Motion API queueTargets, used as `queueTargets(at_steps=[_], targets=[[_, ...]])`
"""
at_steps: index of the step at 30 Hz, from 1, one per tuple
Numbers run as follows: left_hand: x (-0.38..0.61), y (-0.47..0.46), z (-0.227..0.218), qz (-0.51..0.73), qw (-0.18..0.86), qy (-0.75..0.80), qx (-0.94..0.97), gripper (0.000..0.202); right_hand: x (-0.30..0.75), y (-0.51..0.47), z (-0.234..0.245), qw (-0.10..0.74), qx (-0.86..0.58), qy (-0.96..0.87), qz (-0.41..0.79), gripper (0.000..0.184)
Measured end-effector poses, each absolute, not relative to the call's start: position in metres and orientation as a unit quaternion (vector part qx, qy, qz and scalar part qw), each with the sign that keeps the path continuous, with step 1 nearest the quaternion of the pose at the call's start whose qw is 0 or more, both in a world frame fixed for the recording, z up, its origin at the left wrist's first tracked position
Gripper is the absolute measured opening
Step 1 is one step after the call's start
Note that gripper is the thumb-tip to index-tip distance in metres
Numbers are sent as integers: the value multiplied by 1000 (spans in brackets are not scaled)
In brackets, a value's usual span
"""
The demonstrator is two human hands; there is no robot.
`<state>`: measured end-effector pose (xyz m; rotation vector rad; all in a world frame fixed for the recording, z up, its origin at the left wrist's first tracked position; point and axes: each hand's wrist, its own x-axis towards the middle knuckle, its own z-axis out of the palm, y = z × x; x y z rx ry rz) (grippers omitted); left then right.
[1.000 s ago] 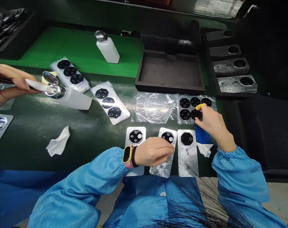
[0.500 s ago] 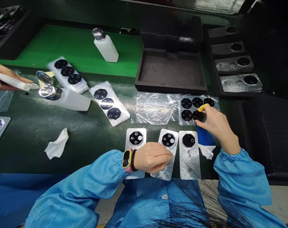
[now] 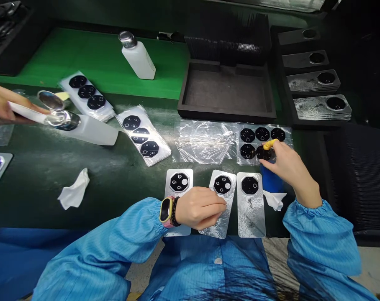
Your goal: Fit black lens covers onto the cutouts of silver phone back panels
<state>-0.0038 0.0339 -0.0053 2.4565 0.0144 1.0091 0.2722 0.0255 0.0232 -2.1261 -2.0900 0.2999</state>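
My right hand (image 3: 286,161), a yellow finger cot on one finger, pinches a black octagonal sticker (image 3: 263,153) on a clear sheet (image 3: 239,161) of several such stickers. My left hand (image 3: 202,208) lies curled over the middle silver phone back panel (image 3: 219,228); whatever its closed fingers hold is hidden. That panel is slightly tilted and has a black octagon with rings. To its left, another phone back panel (image 3: 179,200) is partly covered by my wrist. On the right, a third phone back panel (image 3: 251,213) carries dark lettering and a plainer octagon.
Another person's hand (image 3: 8,104) holds a white tool at an open-lidded bottle (image 3: 96,130). Behind are sticker stacks (image 3: 150,136), clear film (image 3: 205,142), a black tray (image 3: 226,113) and a second bottle (image 3: 139,60). Panel stacks (image 3: 322,108) stand at right; tissues (image 3: 73,189) lie about.
The other person's hand has moved right and brought the white tool to the bottle's mouth. Both my hands have stayed nearly in place; the view has shifted slightly.
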Motion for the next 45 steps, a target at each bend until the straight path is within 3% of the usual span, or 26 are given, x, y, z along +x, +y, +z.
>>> queueTargets(at_steps=[18,35,45], targets=[[-6,38,-2,402,199,-33,893,18,270,24,13,136,-686,-711,74,11],[-8,39,-2,389,198,-43,899,18,265,19,13,112,-727,-674,71,16],[-10,39,-3,386,197,-40,900,20,266,24,9,146,-731,-663,66,21]])
